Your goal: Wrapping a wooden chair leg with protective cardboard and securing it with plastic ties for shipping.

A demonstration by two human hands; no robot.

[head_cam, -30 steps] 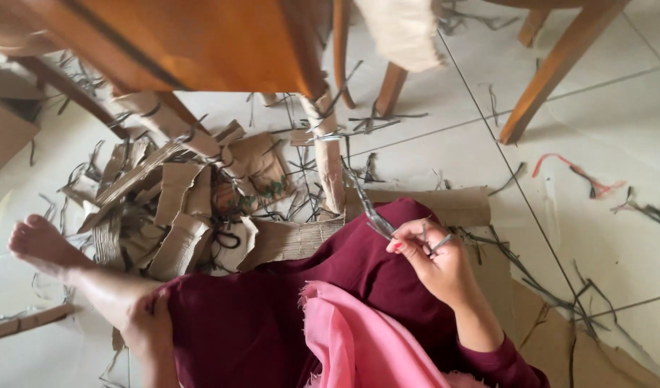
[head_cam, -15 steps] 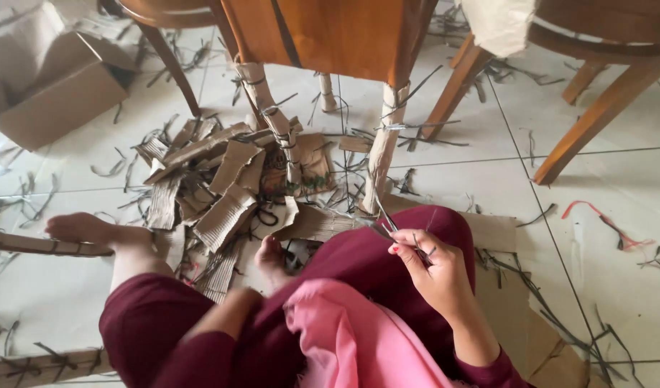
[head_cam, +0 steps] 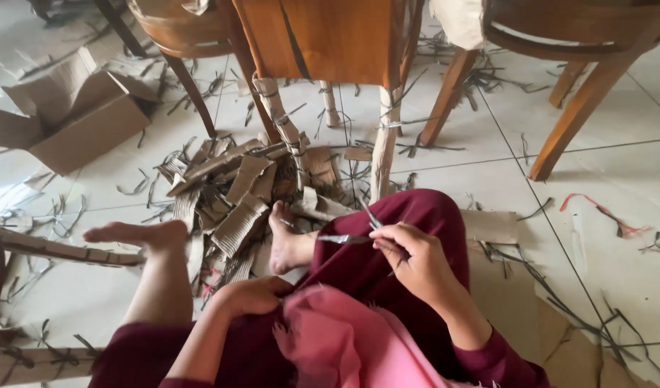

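I sit on the floor in maroon clothes with a pink cloth (head_cam: 344, 338) over my lap. My right hand (head_cam: 416, 262) rests on my raised knee and grips a pair of scissors (head_cam: 358, 233), blades pointing left toward my foot. My left hand (head_cam: 254, 294) lies closed against the maroon fabric by my thigh; whether it holds anything is unclear. A heap of corrugated cardboard strips (head_cam: 243, 194) lies just past my bare feet. Beyond it stands a wooden chair (head_cam: 322, 43) whose front legs (head_cam: 384, 144) are wrapped in cardboard.
An open cardboard box (head_cam: 71, 118) sits at the far left. More wooden chairs (head_cam: 574, 43) stand at the right and back left. Thin cardboard scraps litter the white tiles. A flat cardboard sheet (head_cam: 560, 338) lies under me at the right. A red strip (head_cam: 603, 212) lies on the right.
The view has swung left and down, bringing the box and both feet into sight. My left hand came into view at my lap. The right hand stays on my knee with the scissors.
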